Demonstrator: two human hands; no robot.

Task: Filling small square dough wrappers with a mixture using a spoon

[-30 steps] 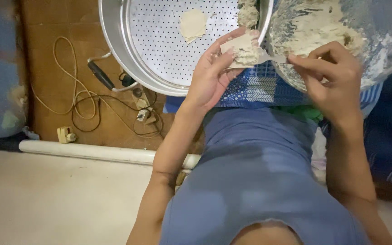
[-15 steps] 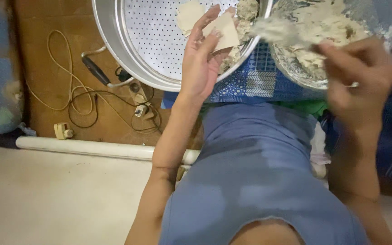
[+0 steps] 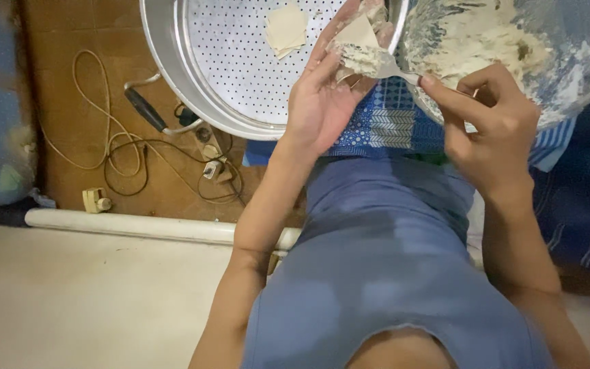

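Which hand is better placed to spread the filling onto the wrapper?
Probably the right hand: it grips the spoon, whose loaded tip rests on the wrapper. The left hand is occupied cradling that wrapper.

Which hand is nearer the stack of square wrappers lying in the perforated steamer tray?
Left. The left hand reaches over the tray rim beside the wrapper stack; the right hand is farther off, below the filling bowl.
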